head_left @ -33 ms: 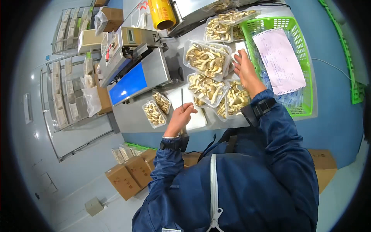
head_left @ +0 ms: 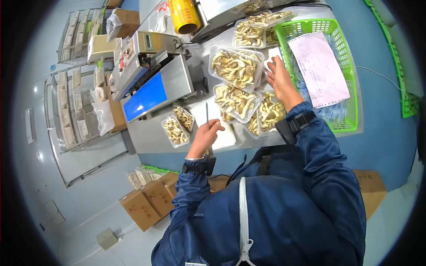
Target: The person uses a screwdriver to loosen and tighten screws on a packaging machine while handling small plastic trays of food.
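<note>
Thumb and fingers of my left hand (head_left: 206,137) are closed around a thin dark stick-like tool (head_left: 207,112), its tip pointing away from me. Its exact kind cannot be made out. My right hand (head_left: 282,83) is open, fingers stretched, beside the stacked clear plastic trays. The upper tray of mushrooms (head_left: 235,67) overlaps another mushroom tray (head_left: 236,103). A further tray (head_left: 271,113) sits right of that one, nearest my right wrist. Left of my left hand are two small mushroom packs (head_left: 175,131) (head_left: 183,117). White paper (head_left: 225,138) lies beside that hand.
A green basket (head_left: 350,84) with clear plastic packs and a printed sheet (head_left: 320,68) stands at right. At left is a wrapping machine with a blue plate (head_left: 145,98). A yellow film roll (head_left: 183,17) and more mushroom trays (head_left: 249,35) are farther back. Cardboard boxes (head_left: 140,208) stand below.
</note>
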Motion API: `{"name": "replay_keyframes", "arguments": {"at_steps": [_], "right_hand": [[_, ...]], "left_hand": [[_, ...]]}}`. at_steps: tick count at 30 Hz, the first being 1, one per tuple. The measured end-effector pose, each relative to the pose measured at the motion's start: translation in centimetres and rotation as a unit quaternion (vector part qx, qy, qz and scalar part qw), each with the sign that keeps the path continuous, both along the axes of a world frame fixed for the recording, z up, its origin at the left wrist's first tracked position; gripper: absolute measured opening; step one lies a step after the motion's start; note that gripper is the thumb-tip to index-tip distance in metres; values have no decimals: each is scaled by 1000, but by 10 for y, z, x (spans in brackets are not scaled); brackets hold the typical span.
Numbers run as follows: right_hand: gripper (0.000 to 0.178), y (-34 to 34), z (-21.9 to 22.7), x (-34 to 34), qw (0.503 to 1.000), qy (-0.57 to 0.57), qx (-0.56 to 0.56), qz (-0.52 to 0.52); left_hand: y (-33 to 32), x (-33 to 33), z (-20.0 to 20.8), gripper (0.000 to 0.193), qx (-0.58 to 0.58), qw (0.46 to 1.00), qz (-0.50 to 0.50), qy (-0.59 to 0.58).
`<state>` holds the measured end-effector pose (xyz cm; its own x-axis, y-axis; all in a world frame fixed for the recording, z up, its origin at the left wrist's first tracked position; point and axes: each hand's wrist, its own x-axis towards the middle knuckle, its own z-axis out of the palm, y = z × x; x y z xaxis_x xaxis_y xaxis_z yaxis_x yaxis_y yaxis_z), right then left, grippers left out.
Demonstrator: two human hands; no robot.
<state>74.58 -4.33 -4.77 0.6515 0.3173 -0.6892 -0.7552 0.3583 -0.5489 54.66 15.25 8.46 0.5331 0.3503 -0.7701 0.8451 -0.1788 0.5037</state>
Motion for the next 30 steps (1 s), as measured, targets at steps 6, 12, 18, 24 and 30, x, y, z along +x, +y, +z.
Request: {"name": "replay_keyframes", "arguments": {"at_steps": [6,12,18,24,30], "right_hand": [[67,4,1,-2,999,-14,-34,-4],[52,10,-24,-2,986,-122,-113,25],[47,10,-21,-5,987,-123,-90,46],[46,8,-23,-4,981,-138,-115,67],[40,6,-15,-7,987,-124,-82,65]], "left_hand": [[8,-29,-14,46,-30,998,47,-30],[-11,-13,-39,33,-61,992,57,-97],[-18,10,-58,28,-105,986,99,-80],[-15,3,-66,16,-192,958,161,-141],[-15,-28,-44,23,-145,968,70,-191]]}}
